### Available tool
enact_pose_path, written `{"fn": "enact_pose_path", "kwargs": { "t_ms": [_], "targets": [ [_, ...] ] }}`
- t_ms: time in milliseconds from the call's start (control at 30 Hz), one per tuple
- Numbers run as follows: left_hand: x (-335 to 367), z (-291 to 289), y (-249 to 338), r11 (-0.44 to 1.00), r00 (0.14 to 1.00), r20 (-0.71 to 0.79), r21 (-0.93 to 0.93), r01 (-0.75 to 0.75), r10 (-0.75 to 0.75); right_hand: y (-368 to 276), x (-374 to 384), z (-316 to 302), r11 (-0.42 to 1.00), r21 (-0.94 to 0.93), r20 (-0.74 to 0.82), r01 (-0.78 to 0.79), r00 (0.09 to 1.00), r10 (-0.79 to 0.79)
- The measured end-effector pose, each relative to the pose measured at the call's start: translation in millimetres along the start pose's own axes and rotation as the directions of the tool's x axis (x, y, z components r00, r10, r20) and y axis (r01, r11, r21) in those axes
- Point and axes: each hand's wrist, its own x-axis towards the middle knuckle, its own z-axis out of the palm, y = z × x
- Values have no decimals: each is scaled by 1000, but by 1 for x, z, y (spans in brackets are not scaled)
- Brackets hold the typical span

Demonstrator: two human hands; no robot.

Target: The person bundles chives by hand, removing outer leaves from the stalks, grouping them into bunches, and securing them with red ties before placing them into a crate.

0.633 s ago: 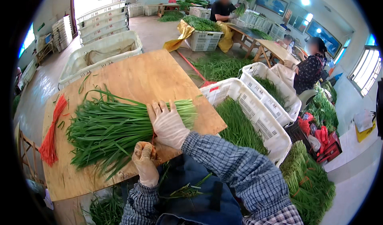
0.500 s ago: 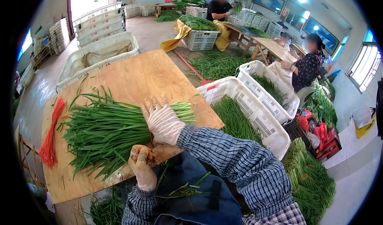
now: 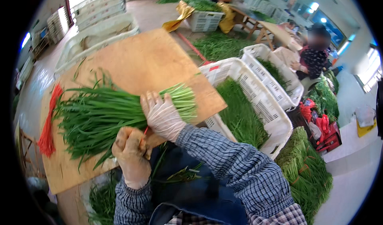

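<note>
On the wooden board lies a bunch of garlic chives (image 3: 107,113), green leaves to the left and pale stem ends to the right. My gloved right hand (image 3: 162,117) rests over the bunch near the pale ends, its fingers curved across the stems and holding them together. At the board's near edge, my gloved left hand (image 3: 131,153) is closed in a fist, with stained fingers. A short piece of red tie string (image 3: 146,130) runs from it toward the underside of the bunch; the rest is hidden. A bundle of red strings (image 3: 48,123) lies at the board's left edge.
The wooden board (image 3: 147,53) has white crates (image 3: 95,37) behind it. More crates of chives (image 3: 243,113) stand to the right, with tied bunches (image 3: 305,173) piled nearer. A co-worker (image 3: 315,59) sits at the far right; another stands at the back.
My left hand has risen and moved left, pulling the red string into view. The right hand stays on the bunch, its fingers closer together. The whole view has shifted slightly.
</note>
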Motion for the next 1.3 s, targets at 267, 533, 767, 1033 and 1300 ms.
{"fn": "enact_pose_path", "kwargs": {
  "t_ms": [267,533,767,1033,1300],
  "targets": [
    [31,-4,43,879,962,270,466,-105,-29,6,-2,-10,980,198,-13,24,1000,-22],
    [86,-5,69,364,761,484,679,-638,431,90,-42,-78,664,686,-85,-297,874,478],
    [83,0,-19,-336,708,686,636,-695,-164,99,-137,-67,-159,844,425,-512,460,780],
    [107,9,-24,-385,709,661,605,-698,-246,74,-156,-51,-448,701,712,-555,500,494],
    [80,71,93,380,829,441,873,-306,-345,78,-86,-42,-511,845,405,-161,816,413]
  ]
}}
